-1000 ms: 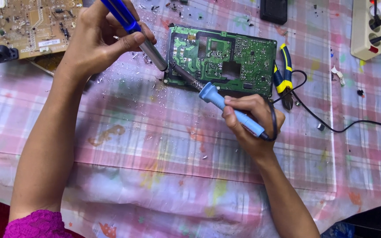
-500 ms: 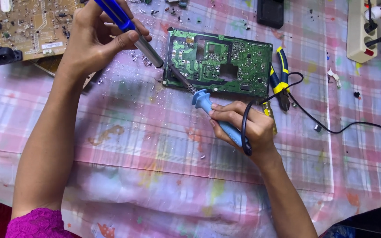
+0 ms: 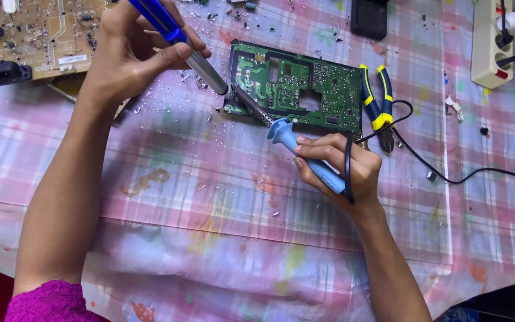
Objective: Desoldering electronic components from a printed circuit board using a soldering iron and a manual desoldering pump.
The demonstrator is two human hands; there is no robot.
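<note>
At the far left of the worktop (image 3: 168, 197), on its pink plaid cloth, lies a tan circuit board (image 3: 37, 36), partly out of view at the top edge. Just right of it my left hand (image 3: 135, 56) is closed around a blue-handled desoldering pump (image 3: 177, 42), thumb and fingers wrapped over the shaft, its silver barrel slanting down to the right. The pump's dark tip sits at the left edge of the green circuit board (image 3: 296, 89), which lies flat near the middle of the worktop with small bits of solder scattered around it.

My right hand (image 3: 341, 164) is curled in a pen-like grip around the light blue soldering iron (image 3: 305, 155), fingertips pinching the handle below its flared guard. The iron's metal tip points up and left, meeting the green board's lower left corner close to the pump's tip. The iron's black cord (image 3: 442, 176) loops over my hand and trails off to the right.

Just beside the green board's right edge rest pliers (image 3: 378, 104) with blue and yellow grips. At the far right lies a white power strip (image 3: 489, 48).
</note>
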